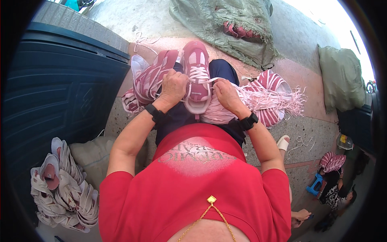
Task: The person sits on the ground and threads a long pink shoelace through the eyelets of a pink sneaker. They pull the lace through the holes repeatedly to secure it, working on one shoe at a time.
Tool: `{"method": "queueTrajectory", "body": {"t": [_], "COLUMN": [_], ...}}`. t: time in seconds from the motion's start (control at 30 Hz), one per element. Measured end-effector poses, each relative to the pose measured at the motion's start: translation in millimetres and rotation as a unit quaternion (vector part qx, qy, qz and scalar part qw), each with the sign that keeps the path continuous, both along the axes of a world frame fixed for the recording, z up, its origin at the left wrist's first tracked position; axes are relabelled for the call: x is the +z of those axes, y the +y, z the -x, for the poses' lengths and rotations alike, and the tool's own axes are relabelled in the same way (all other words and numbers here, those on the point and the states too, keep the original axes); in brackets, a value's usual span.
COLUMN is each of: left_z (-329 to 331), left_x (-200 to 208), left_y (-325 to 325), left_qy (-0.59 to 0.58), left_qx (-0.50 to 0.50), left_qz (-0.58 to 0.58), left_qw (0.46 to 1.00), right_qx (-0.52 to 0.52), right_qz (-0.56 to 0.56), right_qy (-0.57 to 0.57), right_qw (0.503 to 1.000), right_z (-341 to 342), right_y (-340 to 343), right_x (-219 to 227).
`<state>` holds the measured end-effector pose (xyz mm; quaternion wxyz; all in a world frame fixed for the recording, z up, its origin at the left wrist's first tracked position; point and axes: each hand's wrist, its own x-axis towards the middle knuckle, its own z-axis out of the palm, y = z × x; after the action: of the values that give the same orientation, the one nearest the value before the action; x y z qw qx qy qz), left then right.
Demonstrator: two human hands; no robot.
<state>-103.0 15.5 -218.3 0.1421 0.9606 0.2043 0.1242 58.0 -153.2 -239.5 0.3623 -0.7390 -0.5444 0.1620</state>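
Observation:
A pink sneaker (196, 54) rests between my knees, its toe pointing away from me. White shoelace (198, 74) criscrosses over its tongue and runs out to both sides. My left hand (174, 86) is closed on the lace at the shoe's left side. On the right, my right hand (227, 95) pinches the lace, which stretches from the eyelets to the fingers. A stack of pink shoe uppers (151, 76) lies beside my left hand. Under and beyond my right hand spreads a bundle of pale pink laces (258, 101), next to striped pink uppers (274, 86).
A torn green sack (225, 28) with pink pieces inside lies ahead. Another sack (342, 78) stands at far right. Dark blue metal door (68, 76) flanks my left, above piled beige uppers (64, 189). Another person (336, 187) is at lower right; a separate hand (300, 215) shows nearby.

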Motion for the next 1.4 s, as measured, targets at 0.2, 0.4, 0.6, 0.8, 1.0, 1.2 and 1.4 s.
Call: {"method": "queueTrajectory", "body": {"t": [0.2, 0.4, 0.6, 0.8, 1.0, 1.2, 1.4], "left_z": [-0.5, 6.0, 9.4, -27.1, -110.3, -121.3, -108.2], "left_x": [-2.3, 20.9, 10.0, 20.7, 26.2, 29.3, 48.5], "left_y": [-6.2, -34.4, -32.1, 3.1, 13.8, 14.4, 32.9], "left_qy": [-0.004, 0.035, 0.106, -0.063, 0.171, 0.148, 0.037], "left_qx": [0.042, 0.031, 0.040, -0.025, 0.030, 0.059, 0.094], "left_qz": [0.023, -0.067, -0.028, 0.028, 0.562, 0.658, 0.686], "left_qw": [0.999, 0.997, 0.993, 0.997, 0.808, 0.736, 0.721], "right_qx": [-0.062, -0.065, -0.073, -0.072, -0.089, 0.000, 0.062], "right_qz": [0.026, 0.028, 0.064, 0.121, 0.043, -0.007, 0.141], "right_qy": [-0.092, -0.201, -0.241, -0.215, -0.139, -0.203, -0.340], "right_qw": [0.994, 0.977, 0.966, 0.967, 0.985, 0.979, 0.928], "right_z": [1.7, 14.3, 16.0, 23.1, 27.3, 19.6, 16.0], "right_y": [16.3, 22.4, 16.7, 13.3, 11.1, 8.5, 27.9], "right_x": [-10.5, 0.2, 18.9, 19.3, 3.1, 3.3, 30.4]}}
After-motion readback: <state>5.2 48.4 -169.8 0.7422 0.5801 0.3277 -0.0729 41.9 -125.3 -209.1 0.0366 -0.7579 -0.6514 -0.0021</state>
